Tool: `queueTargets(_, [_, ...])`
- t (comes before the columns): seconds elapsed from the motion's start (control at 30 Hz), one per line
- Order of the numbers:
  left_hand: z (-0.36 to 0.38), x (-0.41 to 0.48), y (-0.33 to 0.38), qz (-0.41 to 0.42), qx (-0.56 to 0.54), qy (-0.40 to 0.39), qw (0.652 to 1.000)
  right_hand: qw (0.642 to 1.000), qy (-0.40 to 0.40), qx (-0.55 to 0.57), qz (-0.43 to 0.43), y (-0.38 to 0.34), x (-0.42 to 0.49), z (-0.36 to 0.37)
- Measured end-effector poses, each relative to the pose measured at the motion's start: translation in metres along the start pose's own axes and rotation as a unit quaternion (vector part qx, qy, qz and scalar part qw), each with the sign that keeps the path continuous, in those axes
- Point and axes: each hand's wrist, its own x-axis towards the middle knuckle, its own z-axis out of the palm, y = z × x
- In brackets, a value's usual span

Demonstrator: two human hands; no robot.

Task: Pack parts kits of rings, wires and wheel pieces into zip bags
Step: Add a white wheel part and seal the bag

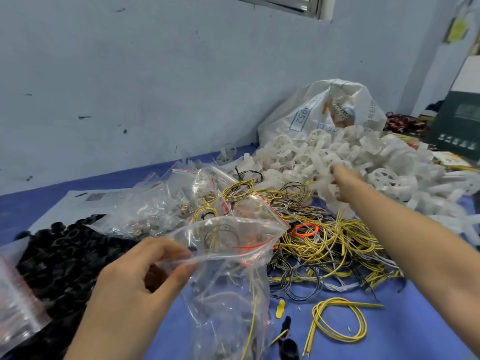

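Left hand (pixel 135 271) on zip bag (pixel 228 281), right hand (pixel 346 181) amid wheel pieces (pixel 298 154)

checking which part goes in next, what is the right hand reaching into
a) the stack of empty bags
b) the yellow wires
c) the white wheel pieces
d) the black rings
c: the right hand is in among the pile of white wheel pieces, past the wires, while the left hand pinches the zip bag at its mouth.
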Motion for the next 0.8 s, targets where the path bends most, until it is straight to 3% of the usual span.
queueTargets(0.1, [0.0,-0.001,0.002,-0.029,-0.053,0.008,0.998,0.992,0.023,0.123,0.002,-0.024,-0.001,-0.02])
queueTargets(0.17, [-0.001,0.001,-0.001,-0.027,-0.089,0.011,0.996,0.979,-0.009,0.202,0.035,-0.038,-0.01,-0.032])
queueTargets(0.3, [-0.008,0.002,0.004,0.041,-0.08,-0.016,0.996,0.946,-0.204,0.232,0.097,-0.052,-0.056,-0.041])
queueTargets(0.43, [-0.021,-0.005,0.025,0.079,-0.096,-0.046,0.991,0.887,-0.394,0.234,0.048,-0.061,-0.134,-0.03])
queueTargets(0.57, [-0.031,-0.017,0.05,0.157,-0.016,-0.07,0.985,0.782,-0.592,0.195,-0.023,-0.066,-0.218,-0.033])
queueTargets(0.63, [-0.032,-0.023,0.057,0.156,0.036,-0.071,0.985,0.714,-0.667,0.211,-0.029,-0.067,-0.251,-0.041])
queueTargets(0.73, [-0.034,-0.028,0.059,0.118,0.026,-0.076,0.99,0.612,-0.756,0.234,-0.016,-0.067,-0.28,-0.055])
queueTargets(0.8, [-0.038,-0.03,0.061,0.11,0.017,-0.083,0.99,0.613,-0.759,0.217,-0.023,-0.065,-0.291,-0.059])
